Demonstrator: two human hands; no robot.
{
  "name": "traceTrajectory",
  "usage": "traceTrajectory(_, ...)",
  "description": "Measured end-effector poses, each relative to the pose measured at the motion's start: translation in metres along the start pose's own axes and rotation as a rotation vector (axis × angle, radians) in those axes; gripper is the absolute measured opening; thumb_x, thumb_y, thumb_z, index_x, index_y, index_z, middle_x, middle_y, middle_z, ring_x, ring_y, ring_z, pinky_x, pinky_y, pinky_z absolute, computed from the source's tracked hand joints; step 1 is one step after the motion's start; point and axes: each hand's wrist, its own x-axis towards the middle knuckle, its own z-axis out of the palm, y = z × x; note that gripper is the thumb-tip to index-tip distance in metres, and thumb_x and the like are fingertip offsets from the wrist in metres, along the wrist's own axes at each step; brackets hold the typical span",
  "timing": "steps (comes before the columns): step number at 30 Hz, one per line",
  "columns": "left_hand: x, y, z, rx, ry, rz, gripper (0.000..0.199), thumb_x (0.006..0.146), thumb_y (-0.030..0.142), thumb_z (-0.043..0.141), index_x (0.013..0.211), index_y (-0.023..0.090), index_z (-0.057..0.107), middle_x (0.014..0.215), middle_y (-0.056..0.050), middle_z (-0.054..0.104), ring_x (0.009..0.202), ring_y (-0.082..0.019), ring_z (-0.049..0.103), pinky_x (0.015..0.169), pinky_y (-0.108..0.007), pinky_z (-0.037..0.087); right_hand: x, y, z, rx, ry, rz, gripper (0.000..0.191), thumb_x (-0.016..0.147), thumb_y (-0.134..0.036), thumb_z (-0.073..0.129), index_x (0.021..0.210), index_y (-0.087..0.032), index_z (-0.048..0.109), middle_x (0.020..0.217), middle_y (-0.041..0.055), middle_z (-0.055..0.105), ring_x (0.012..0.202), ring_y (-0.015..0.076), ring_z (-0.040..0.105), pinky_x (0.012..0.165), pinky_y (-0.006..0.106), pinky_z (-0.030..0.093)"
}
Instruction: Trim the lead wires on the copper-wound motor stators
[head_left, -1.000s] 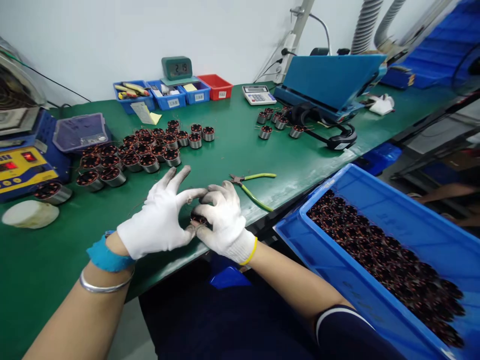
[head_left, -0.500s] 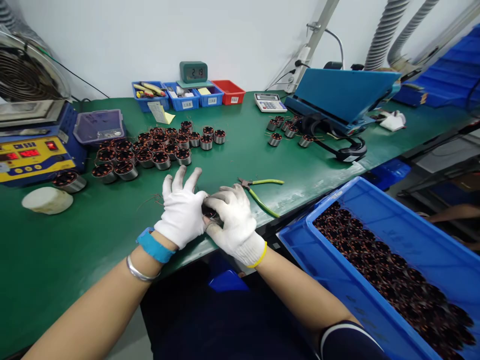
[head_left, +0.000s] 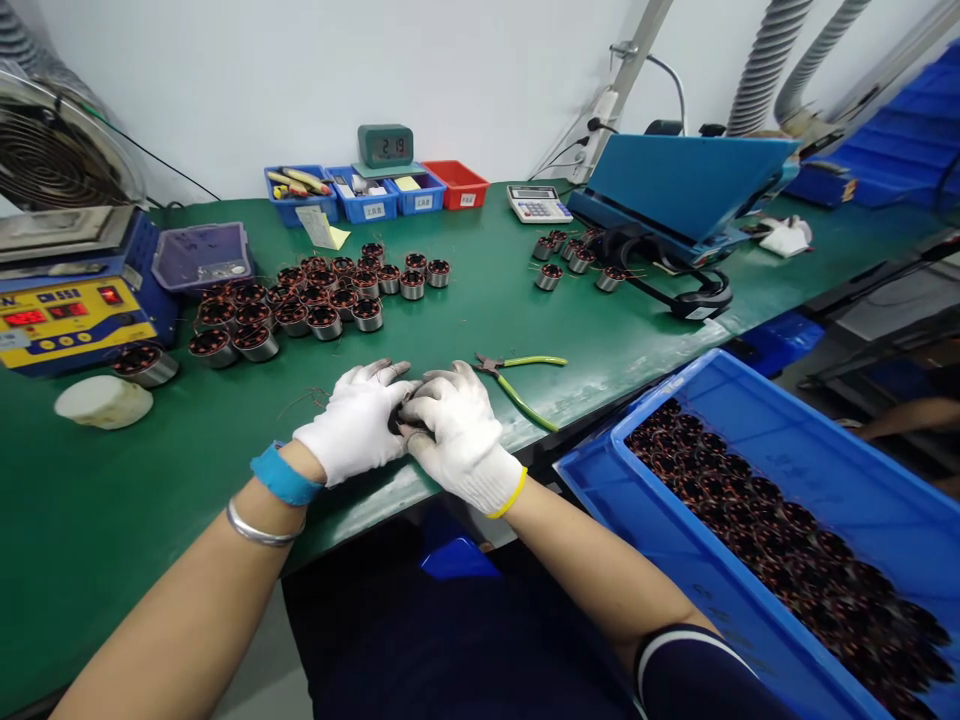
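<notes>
Both my hands wear white gloves and meet near the table's front edge. Between them is a dark motor stator (head_left: pixel 399 420), mostly covered by the fingers. My left hand (head_left: pixel 356 418) curls round its left side. My right hand (head_left: pixel 456 425) grips it from the right, fingers bent over the top. Green-handled cutting pliers (head_left: pixel 517 378) lie spread on the table just right of my right hand. Thin loose wire bits (head_left: pixel 306 397) lie left of my left hand. Beyond stands a cluster of copper-wound stators (head_left: pixel 324 320) in metal rings.
A blue crate (head_left: pixel 694 540) full of stators sits at the right. A smaller stator group (head_left: pixel 549 277) stands by a headset (head_left: pixel 701 300) and a blue case (head_left: pixel 675 190). A white round block (head_left: pixel 103 402) and a yellow-fronted soldering unit (head_left: pixel 75 325) are at left.
My left hand's raised fingers have come down and closed round the stator. Both hands have shifted slightly left. The pliers and the stator cluster stay where they were.
</notes>
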Motion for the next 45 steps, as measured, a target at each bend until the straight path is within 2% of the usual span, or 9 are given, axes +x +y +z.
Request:
traceTrajectory(5,0.002,0.001,0.001,-0.036,0.029,0.004,0.053,0.069,0.046,0.060,0.116,0.023,0.064,0.133,-0.011,0.056,0.128,-0.037,0.042,0.108,-0.056,0.030,-0.006,0.008,0.004,0.080,0.134,-0.033,0.005,0.078,-0.024,0.056,0.078,-0.021,0.060,0.087,0.0055,0.062,0.106,0.0240,0.054,0.109,0.049,0.027)
traceTrajectory(9,0.002,0.003,0.001,-0.036,0.087,-0.059,0.049,0.066,0.055,0.062,0.103,0.023,0.069,0.128,-0.012,0.058,0.128,-0.040,0.041,0.108,-0.057,0.028,-0.023,0.019,0.005,0.241,0.243,0.112,0.006,0.083,-0.022,0.049,0.081,-0.021,0.055,0.088,0.0066,0.060,0.106,0.0231,0.055,0.098,0.044,0.041)
traceTrajectory(13,-0.004,0.011,-0.005,0.022,0.160,-0.092,0.048,0.062,0.051,0.066,0.101,0.022,0.069,0.142,-0.014,0.044,0.135,-0.045,0.028,0.109,-0.063,0.020,-0.029,0.021,0.002,0.278,0.137,0.282,0.006,0.084,-0.024,0.050,0.085,-0.020,0.055,0.101,0.0079,0.060,0.099,0.0213,0.058,0.087,0.037,0.047)
traceTrajectory(16,-0.012,0.025,-0.014,0.036,0.352,-0.025,0.063,0.060,0.045,0.070,0.118,0.023,0.059,0.155,-0.011,0.022,0.141,-0.044,0.014,0.111,-0.062,0.015,-0.026,0.018,-0.001,0.256,0.025,0.337,0.007,0.084,-0.026,0.051,0.088,-0.021,0.055,0.125,0.0071,0.055,0.097,0.0199,0.060,0.082,0.035,0.048)
traceTrajectory(19,-0.017,0.036,-0.014,-0.062,0.430,0.146,0.063,0.069,0.039,0.063,0.128,0.023,0.050,0.153,-0.010,0.028,0.142,-0.034,0.021,0.113,-0.053,0.023,-0.022,0.016,-0.004,0.211,-0.069,0.371,0.013,0.085,-0.027,0.049,0.096,-0.023,0.054,0.111,0.0056,0.063,0.089,0.0202,0.062,0.074,0.032,0.047)
traceTrajectory(24,-0.009,0.024,0.000,-0.169,0.160,0.112,0.043,0.081,0.029,0.046,0.119,0.015,0.058,0.120,-0.013,0.063,0.111,-0.027,0.058,0.098,-0.043,0.045,-0.018,0.016,-0.010,0.128,-0.128,0.428,0.013,0.086,-0.029,0.045,0.095,-0.022,0.052,0.084,0.0030,0.065,0.077,0.0211,0.061,0.064,0.030,0.043)
traceTrajectory(32,-0.007,0.013,-0.014,-0.370,-0.095,-0.067,0.046,0.074,0.050,0.057,0.108,0.021,0.063,0.106,-0.006,0.066,0.095,-0.024,0.062,0.083,-0.035,0.050,-0.016,0.018,-0.015,0.574,-0.184,0.502,0.004,0.088,-0.026,0.044,0.084,-0.023,0.045,0.062,-0.0038,0.062,0.052,0.0137,0.059,0.055,0.026,0.045)
traceTrajectory(38,-0.007,0.019,-0.016,-0.337,-0.138,-0.101,0.042,0.075,0.051,0.054,0.102,0.021,0.062,0.100,-0.007,0.065,0.090,-0.025,0.062,0.078,-0.037,0.049,-0.012,0.017,-0.019,0.509,-0.195,0.555,0.005,0.086,-0.027,0.047,0.085,-0.022,0.046,0.054,-0.0061,0.055,0.046,0.0132,0.057,0.048,0.024,0.044)
traceTrajectory(45,-0.007,0.016,-0.015,-0.359,-0.135,-0.083,0.045,0.075,0.050,0.053,0.106,0.019,0.061,0.105,-0.009,0.065,0.096,-0.026,0.061,0.083,-0.038,0.049,-0.003,0.020,-0.037,0.662,-0.604,0.678,0.029,0.067,-0.032,0.069,0.092,-0.021,0.058,0.067,-0.0022,0.066,0.042,0.0116,0.055,0.039,0.022,0.042)
